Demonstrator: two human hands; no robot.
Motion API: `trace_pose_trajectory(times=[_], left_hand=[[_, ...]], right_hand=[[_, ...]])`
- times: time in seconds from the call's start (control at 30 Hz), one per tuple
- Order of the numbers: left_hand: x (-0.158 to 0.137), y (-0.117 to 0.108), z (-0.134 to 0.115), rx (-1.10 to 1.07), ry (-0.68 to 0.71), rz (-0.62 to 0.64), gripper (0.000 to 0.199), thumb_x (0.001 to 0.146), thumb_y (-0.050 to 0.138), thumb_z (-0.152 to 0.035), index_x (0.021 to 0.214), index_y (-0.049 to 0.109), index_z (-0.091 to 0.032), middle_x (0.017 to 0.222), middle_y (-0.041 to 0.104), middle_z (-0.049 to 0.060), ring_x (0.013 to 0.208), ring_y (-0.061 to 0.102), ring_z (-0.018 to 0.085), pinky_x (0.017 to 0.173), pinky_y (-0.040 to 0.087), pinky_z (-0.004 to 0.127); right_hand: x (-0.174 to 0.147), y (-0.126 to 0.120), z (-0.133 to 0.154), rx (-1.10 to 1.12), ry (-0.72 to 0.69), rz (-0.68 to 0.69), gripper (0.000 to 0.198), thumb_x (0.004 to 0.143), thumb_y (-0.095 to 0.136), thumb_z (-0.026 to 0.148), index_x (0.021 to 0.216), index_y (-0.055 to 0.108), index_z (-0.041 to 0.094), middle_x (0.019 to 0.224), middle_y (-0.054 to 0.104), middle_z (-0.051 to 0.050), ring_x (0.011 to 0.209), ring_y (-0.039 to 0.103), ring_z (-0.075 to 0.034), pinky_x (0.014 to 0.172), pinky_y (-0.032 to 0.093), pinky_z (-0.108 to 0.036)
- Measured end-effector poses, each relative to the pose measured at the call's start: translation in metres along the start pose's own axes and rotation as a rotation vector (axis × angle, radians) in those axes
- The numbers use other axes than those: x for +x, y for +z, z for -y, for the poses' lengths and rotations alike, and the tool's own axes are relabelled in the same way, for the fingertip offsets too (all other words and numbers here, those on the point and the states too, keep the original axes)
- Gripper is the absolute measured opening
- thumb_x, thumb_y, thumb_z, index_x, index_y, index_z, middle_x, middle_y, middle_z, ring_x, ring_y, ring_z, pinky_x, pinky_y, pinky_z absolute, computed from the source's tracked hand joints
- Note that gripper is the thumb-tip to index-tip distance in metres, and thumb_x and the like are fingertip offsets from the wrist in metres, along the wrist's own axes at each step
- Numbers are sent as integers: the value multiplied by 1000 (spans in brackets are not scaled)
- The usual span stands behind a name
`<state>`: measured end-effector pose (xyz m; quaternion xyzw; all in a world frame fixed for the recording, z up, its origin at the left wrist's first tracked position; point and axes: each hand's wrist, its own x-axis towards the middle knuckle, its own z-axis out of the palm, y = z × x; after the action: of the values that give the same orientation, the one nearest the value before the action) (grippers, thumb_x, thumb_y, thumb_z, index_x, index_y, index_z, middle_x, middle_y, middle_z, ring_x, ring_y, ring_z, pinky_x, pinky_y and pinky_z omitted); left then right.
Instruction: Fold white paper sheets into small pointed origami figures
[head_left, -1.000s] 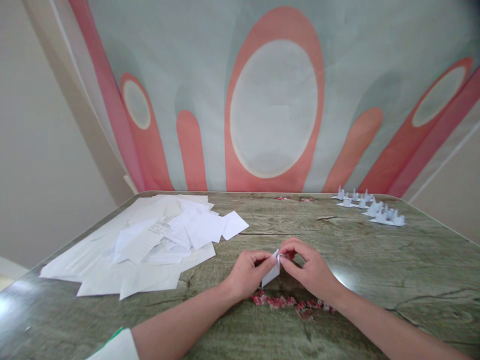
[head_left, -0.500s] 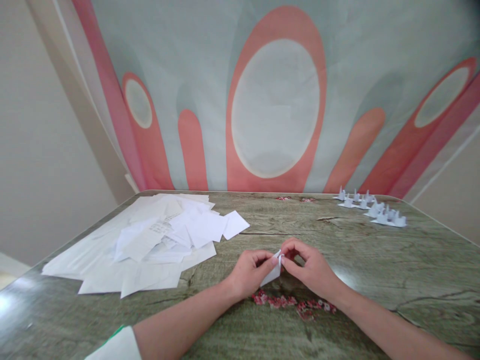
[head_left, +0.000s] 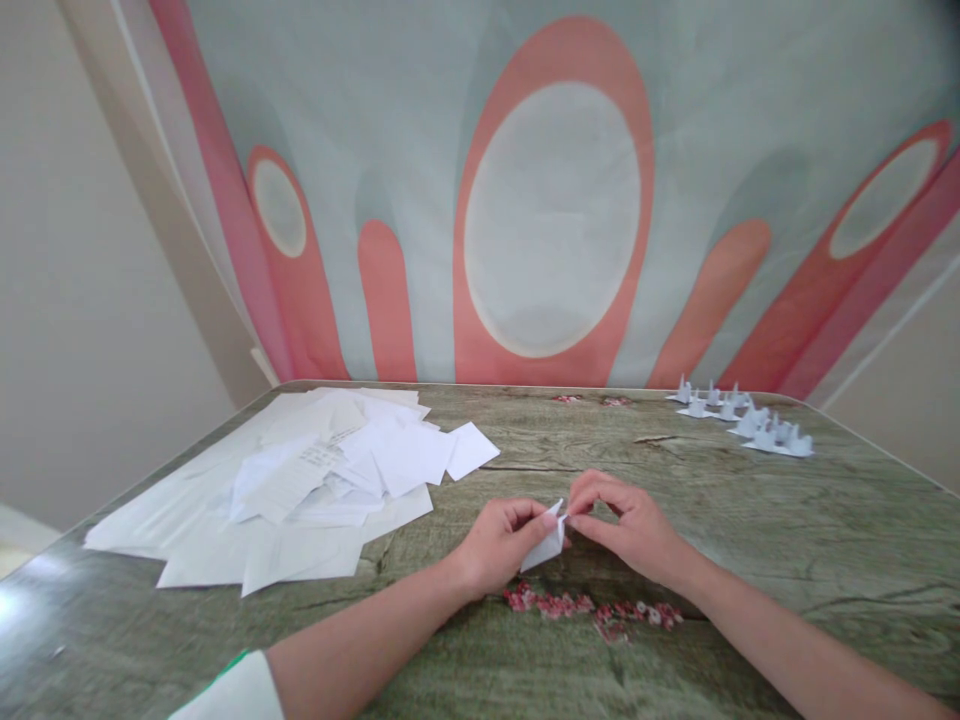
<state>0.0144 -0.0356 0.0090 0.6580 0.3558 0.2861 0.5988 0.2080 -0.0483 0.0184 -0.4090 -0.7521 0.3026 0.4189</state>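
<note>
Between my hands, above the middle of the table, is a small white folded paper (head_left: 545, 551) with a narrow point sticking up. My left hand (head_left: 504, 545) grips it from the left, thumb pressed on its upper part. The thumb and forefinger of my right hand (head_left: 624, 522) pinch a slim tip at the paper's right side. Part of the paper is hidden behind my left fingers. At the far right of the table stand several white folded paper cranes (head_left: 772, 432), set close together in short rows.
A wide heap of loose white sheets (head_left: 300, 550) covers the left of the table, some with writing. One small square sheet (head_left: 471, 450) lies at its right edge. Behind the wood-patterned table (head_left: 750, 520) hangs a pink and grey-green backdrop (head_left: 420, 150).
My right hand has shifted slightly right, its fingers now out at the paper's slim tip. My left hand keeps its hold almost unmoved.
</note>
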Motion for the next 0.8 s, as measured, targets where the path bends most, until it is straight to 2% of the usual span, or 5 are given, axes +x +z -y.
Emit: trace_pose_trajectory(times=[0.3, 0.43, 0.57, 0.8], left_hand=[[3, 1, 5, -61, -2, -110, 44, 73, 57, -53, 77, 66, -10, 62, 56, 0, 53, 41, 8, 51, 30, 19], [3, 2, 8, -92, -1, -116, 40, 73, 60, -49, 79, 67, -10, 60, 55, -1, 53, 40, 8, 52, 30, 20], [4, 2, 8, -118, -6, -134, 38, 71, 63, -46, 78, 69, -10, 57, 54, -2, 53, 39, 8, 52, 29, 20], [3, 3, 7, -110, -6, -141, 38, 71, 63, -47, 80, 70, -10, 59, 56, -1, 53, 39, 8, 51, 28, 20]], right_hand=[[-8, 9, -2, -346, -241, -170, 10, 79, 55, 17, 77, 63, 22, 79, 60, -4, 77, 56, -17, 69, 45, -32], [-10, 12, -4, -475, -335, -195, 11, 78, 55, 14, 79, 62, 23, 78, 62, -4, 75, 56, -18, 69, 44, -33], [-10, 13, -3, -511, -353, -208, 11, 78, 55, 14, 80, 61, 23, 78, 62, -3, 74, 57, -17, 69, 43, -33], [-11, 17, -2, -490, -302, -208, 8, 80, 54, 17, 82, 59, 22, 80, 62, -4, 77, 57, -18, 70, 43, -33]])
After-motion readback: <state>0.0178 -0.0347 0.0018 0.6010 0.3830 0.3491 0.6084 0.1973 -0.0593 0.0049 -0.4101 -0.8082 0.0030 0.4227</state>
